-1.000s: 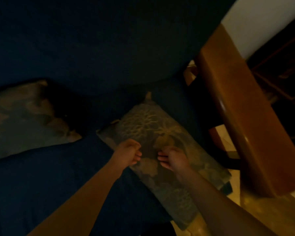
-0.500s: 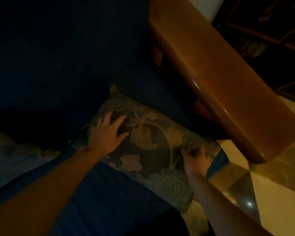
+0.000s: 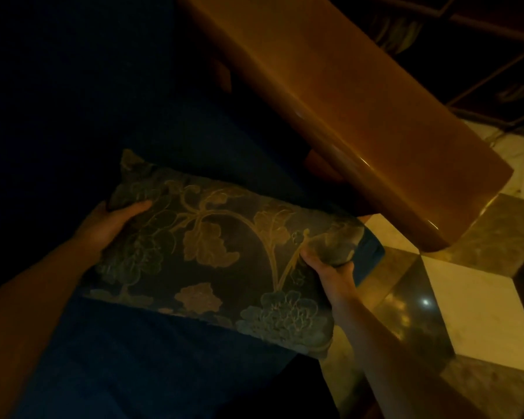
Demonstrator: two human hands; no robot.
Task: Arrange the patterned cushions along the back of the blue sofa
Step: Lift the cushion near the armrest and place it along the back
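Patterned cushion (image 3: 212,255) is gripped at both short ends: the left hand (image 3: 109,225) clasps its left edge with the thumb on top, and the right hand (image 3: 330,264) bunches the fabric at its right corner. It lies lengthwise over the blue sofa (image 3: 139,358) seat, beside the wooden armrest (image 3: 345,101), with tiled floor (image 3: 472,297) beyond.

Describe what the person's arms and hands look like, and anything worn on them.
Both forearms are bare up to the frame edge: no sleeves show. The left hand and right hand wear no gloves, and no watch or bracelet shows at either wrist. Rings cannot be ruled out; the light is dim and most fingers are hidden.
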